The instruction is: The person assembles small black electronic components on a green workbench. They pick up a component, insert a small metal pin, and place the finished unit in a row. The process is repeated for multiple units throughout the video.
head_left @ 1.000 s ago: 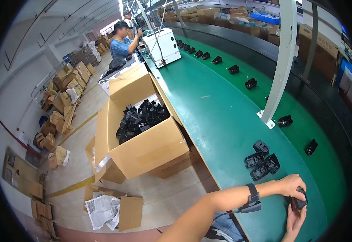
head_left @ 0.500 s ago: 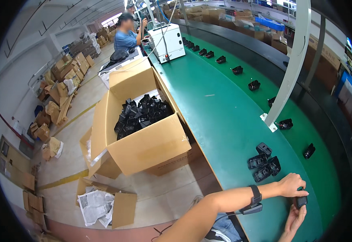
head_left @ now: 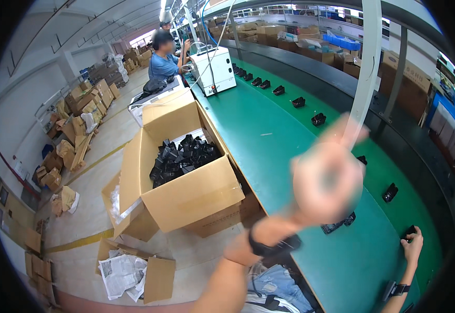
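Observation:
My left hand, smeared by motion, is raised over the green worktop; whether its fingers hold anything cannot be made out. It partly hides a cluster of black plastic housings lying on the worktop. At the right, my right hand grips a small black plastic housing at the line of parts on the green surface. Ahead of it along the same line sits another black housing.
A large cardboard box full of black plastic parts stands left of the worktop. A pale metal post rises from the worktop. A white machine stands farther along, beside a person in blue. A smaller box holds crumpled paper.
My hands have moved apart. The left has swung up and away over the worktop; the right has carried the housing to the right, onto the line of parts. The view has shifted slightly.

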The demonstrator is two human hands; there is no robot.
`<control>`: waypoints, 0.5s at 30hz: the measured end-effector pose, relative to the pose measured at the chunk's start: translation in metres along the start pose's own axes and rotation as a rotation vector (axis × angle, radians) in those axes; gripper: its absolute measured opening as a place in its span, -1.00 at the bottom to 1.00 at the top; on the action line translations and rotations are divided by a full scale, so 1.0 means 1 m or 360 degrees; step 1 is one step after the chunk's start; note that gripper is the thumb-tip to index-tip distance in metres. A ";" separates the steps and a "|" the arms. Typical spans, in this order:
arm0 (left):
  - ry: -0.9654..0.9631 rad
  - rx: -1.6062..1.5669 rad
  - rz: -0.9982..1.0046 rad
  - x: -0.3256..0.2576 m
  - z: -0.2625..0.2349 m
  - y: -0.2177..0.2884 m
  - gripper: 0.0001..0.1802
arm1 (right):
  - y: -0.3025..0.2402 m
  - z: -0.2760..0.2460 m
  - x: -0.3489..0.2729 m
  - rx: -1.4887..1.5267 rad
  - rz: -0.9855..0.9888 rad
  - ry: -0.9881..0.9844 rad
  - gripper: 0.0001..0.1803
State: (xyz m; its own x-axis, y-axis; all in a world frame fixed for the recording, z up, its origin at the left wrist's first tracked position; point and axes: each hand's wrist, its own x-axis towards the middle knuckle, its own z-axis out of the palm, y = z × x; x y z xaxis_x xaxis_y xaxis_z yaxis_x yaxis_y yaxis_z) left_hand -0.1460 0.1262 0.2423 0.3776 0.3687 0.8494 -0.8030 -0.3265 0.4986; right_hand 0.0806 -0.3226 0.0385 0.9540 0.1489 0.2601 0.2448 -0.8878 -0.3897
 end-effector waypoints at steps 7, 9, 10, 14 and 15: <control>0.0674 0.0166 -0.0432 0.120 -0.177 0.040 -0.84 | 0.007 0.021 0.014 0.0056 0.0001 0.0052 -0.74; 0.0760 0.0174 -0.0468 0.132 -0.194 0.041 -0.85 | 0.015 0.028 0.018 0.0094 0.0025 0.0130 -0.74; 0.0749 0.0225 -0.0448 0.132 -0.196 0.039 -0.85 | 0.015 0.029 0.019 0.0069 0.0025 0.0114 -0.74; 0.0714 0.0357 -0.0431 0.121 -0.177 0.031 -0.56 | 0.024 0.027 0.018 -0.0020 -0.0034 0.0129 -0.74; 0.0690 0.0317 -0.0432 0.117 -0.170 0.030 -0.37 | 0.026 0.028 0.017 -0.0040 -0.0072 0.0142 -0.73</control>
State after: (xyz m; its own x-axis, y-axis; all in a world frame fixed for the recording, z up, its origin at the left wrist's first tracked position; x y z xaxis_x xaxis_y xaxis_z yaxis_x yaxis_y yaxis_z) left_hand -0.2044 0.3077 0.3276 0.3006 0.7737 0.5578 -0.5846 -0.3126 0.7487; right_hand 0.1082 -0.3309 0.0081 0.9228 0.1506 0.3547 0.2815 -0.8920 -0.3538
